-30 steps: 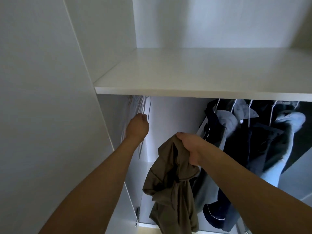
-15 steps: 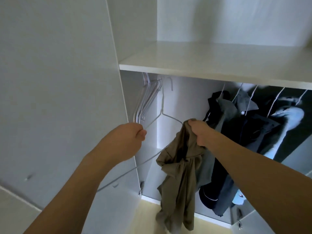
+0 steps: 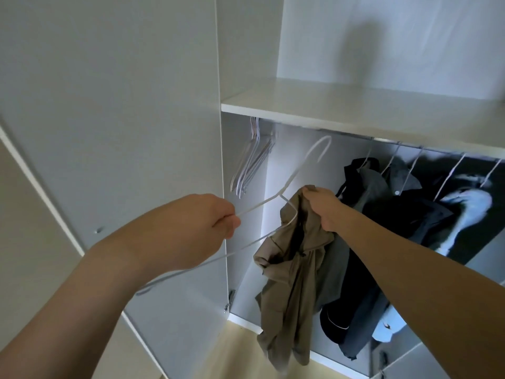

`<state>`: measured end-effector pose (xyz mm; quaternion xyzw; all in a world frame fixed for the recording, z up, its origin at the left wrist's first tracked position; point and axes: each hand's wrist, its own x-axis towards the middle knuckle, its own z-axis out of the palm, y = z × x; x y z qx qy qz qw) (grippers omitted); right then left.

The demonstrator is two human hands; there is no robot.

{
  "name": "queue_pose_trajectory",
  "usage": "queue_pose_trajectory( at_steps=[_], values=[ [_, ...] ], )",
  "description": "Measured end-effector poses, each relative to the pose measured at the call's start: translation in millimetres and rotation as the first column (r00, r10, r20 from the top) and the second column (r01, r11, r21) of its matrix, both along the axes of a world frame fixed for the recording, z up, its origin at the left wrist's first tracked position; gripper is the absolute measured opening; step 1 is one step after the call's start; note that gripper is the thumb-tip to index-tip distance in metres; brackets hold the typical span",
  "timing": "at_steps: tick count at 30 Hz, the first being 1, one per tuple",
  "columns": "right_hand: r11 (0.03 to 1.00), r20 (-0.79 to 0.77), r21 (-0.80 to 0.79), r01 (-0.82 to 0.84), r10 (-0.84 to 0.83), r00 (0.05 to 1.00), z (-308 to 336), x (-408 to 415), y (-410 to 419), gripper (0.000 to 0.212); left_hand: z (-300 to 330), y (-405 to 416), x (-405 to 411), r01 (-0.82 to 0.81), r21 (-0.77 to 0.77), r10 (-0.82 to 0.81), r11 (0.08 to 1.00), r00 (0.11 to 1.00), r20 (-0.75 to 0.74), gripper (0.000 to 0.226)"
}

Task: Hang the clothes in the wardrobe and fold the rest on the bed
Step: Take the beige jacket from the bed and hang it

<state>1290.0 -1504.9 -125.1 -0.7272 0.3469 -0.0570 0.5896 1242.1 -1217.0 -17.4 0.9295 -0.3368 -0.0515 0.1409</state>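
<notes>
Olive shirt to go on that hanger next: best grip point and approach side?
Grip the olive shirt at the bunched collar, where the right hand pinches it from above; the rest hangs limp below. The left hand can feed the hanger in from the left.

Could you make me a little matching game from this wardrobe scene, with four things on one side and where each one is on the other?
Things:
1. white hanger
2. olive garment
3. spare hangers
4. dark clothes

Places:
A. hanging on the rail at the right of the wardrobe
B. gripped in the right hand, drooping down
C. bunched on the rail at the far left
D. held off the rail in the left hand

Pairs: 1-D, 2-B, 3-C, 4-A
</notes>
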Motion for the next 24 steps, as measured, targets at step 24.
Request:
queue_pose_trajectory(
  at_steps=[24],
  values=[
    [0.998, 0.167, -0.035, 0.047, -0.040, 0.985, 27.0, 0.0, 0.9, 0.034, 19.0, -7.0, -31.2, 0.008, 0.025, -0.010, 1.000, 0.994, 0.106, 0.035]
  ],
)
